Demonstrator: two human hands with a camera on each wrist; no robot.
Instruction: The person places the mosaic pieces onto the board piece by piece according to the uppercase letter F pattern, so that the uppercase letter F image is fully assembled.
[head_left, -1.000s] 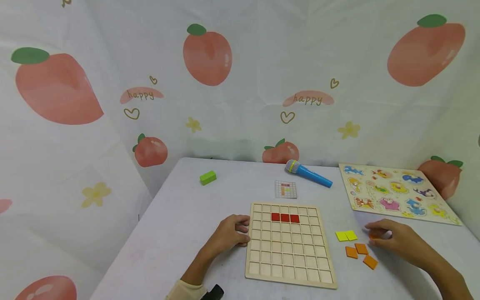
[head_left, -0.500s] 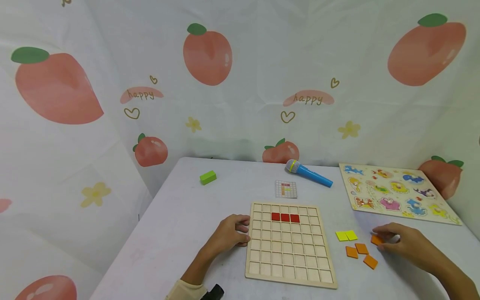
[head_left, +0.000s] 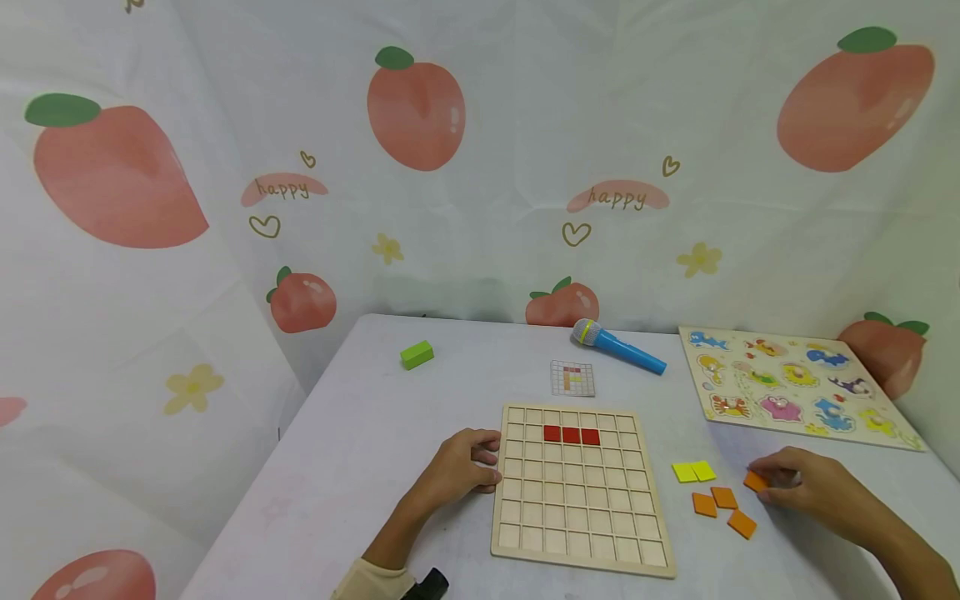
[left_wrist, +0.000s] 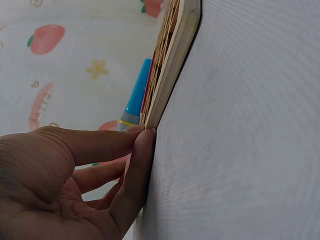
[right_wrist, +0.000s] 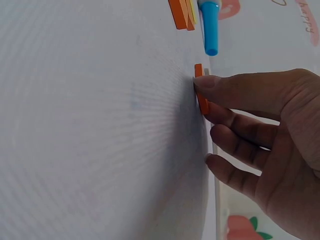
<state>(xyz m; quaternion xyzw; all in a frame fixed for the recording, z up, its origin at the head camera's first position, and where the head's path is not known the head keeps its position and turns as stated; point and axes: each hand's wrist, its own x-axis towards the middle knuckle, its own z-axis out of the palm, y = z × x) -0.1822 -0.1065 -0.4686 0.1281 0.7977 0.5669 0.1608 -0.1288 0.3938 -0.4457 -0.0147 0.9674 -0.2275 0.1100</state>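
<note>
Beside grid board [head_left: 576, 512], sides running near to far: left hand [head_left: 454, 469], fingers half-spread, touching its left edge. Further right: orange tile [head_left: 754, 481], aslant, pinched by right hand [head_left: 813, 486].

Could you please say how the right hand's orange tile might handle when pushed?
The orange tile in the right hand looks straight-edged, so probably stiff. Small and thin, it's likely light; its flat faces should slide, not roll.

"Happy" in lower case reads twice, on pink bands [head_left: 617, 197] across the white backdrop [head_left: 510, 125].
</note>
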